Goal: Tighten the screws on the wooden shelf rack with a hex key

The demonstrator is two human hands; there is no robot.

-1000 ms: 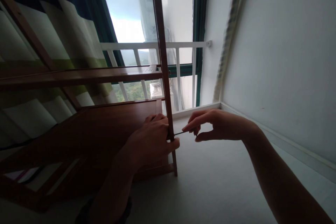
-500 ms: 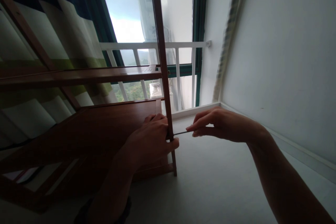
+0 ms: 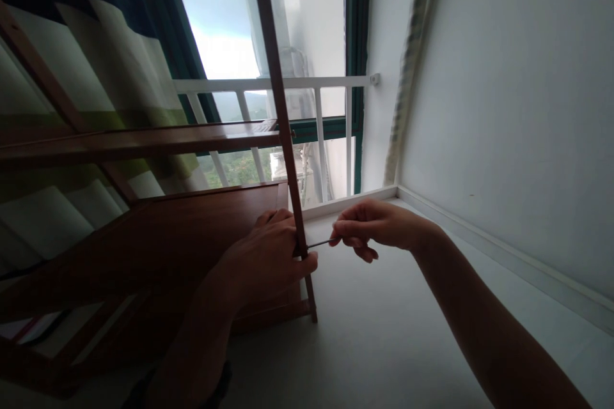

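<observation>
Hands (image 3: 261, 255) (image 3: 374, 222), two, hold one rod (image 3: 320, 243); one post (image 3: 281, 102).

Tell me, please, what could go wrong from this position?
The thin metal rod could slip at the wooden post, since the right hand seems to hold it near its outer end. If it slips, it might scratch the post or poke the left hand, which grips close by.

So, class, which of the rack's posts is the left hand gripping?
The right post, crossing the window in view: the left hand is on it, and a thin rod meets it. The left post has no hand on it.
</observation>
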